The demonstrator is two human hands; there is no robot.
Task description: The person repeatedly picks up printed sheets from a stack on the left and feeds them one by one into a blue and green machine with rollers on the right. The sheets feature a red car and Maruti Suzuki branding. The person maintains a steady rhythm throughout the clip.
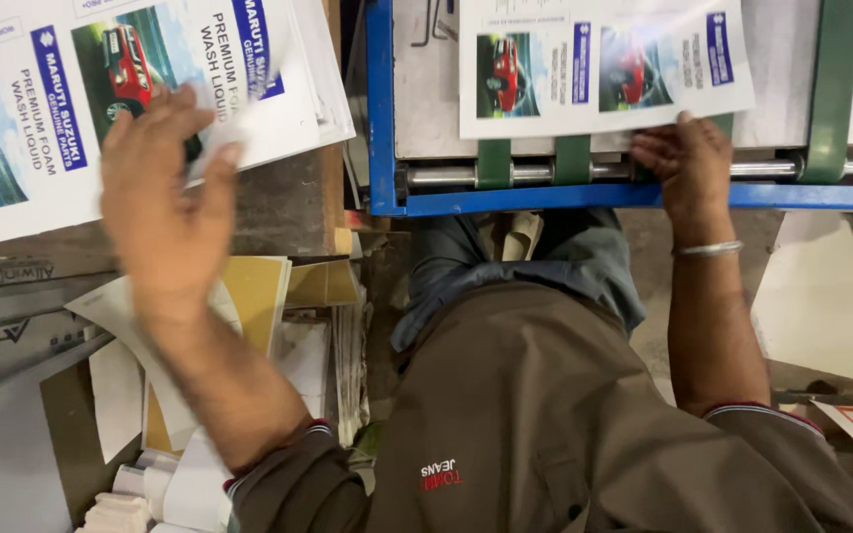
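Item 1: my left hand, at about 10 o'clock in my view. Fingers spread apart and lying flat, tips on the near edge of the stack of printed sheets; the thumb side blurs, so I cannot tell whether a sheet is pinched.

Item 2: the stack of printed sheets, at 10 to 11 o'clock, lying on a worn bench. The top sheet shows red-car pictures with blue label strips on white.

Item 3: my right hand, at about 1 o'clock. Fingers together and curled, knuckles toward me, tips at the near edge of a single printed sheet; whether they clamp it I cannot tell. A silver bangle sits on the wrist.

Item 4: the single printed sheet, at 12 to 1 o'clock, flat on the grey bed of a machine with a blue frame. Same red-car print as the stack.

Item 5: a steel roller runs across the near edge of the bed, just beside my right hand, with green straps over it.

Item 6: loose paper and card scraps, at 7 to 8 o'clock, below my left forearm.
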